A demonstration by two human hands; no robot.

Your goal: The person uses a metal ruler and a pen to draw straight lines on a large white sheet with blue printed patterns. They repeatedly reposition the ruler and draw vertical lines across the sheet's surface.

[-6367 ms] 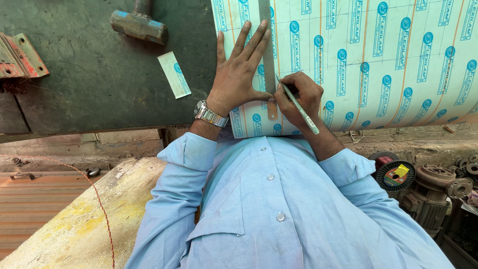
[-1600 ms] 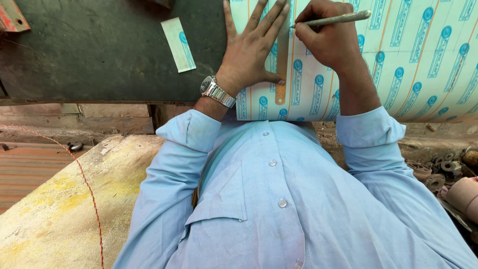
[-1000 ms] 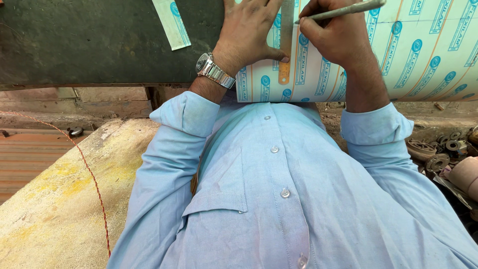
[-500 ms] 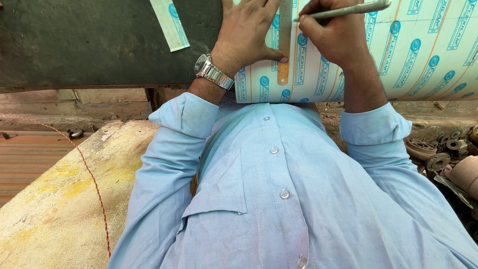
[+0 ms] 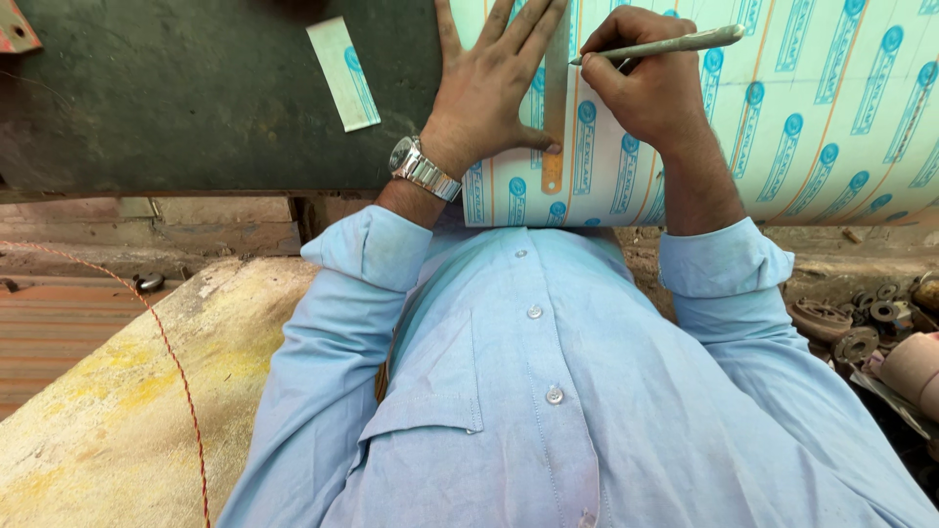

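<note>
My left hand (image 5: 489, 88), a metal watch on its wrist, lies flat with fingers spread on a steel ruler (image 5: 555, 108). The ruler rests lengthwise on a pale sheet (image 5: 782, 117) printed with blue marks and orange lines. My right hand (image 5: 650, 93) grips a grey scribing tool (image 5: 675, 44) like a pen, its tip touching the sheet at the ruler's right edge. The sheet lies on a dark green bench top (image 5: 176, 108) and overhangs its near edge above my light blue shirt.
A narrow offcut strip (image 5: 343, 73) of the same sheet lies on the bench to the left. A rusty metal piece (image 5: 15, 24) sits at the top left corner. Rusty gears and machine parts (image 5: 861, 323) lie on the ground at right; a red cord (image 5: 166, 362) crosses a yellowish slab (image 5: 137, 411).
Since the earliest frame my right hand and the tool have travelled up along the ruler, away from the sheet's near edge. Over the last second both hands stay nearly still.
</note>
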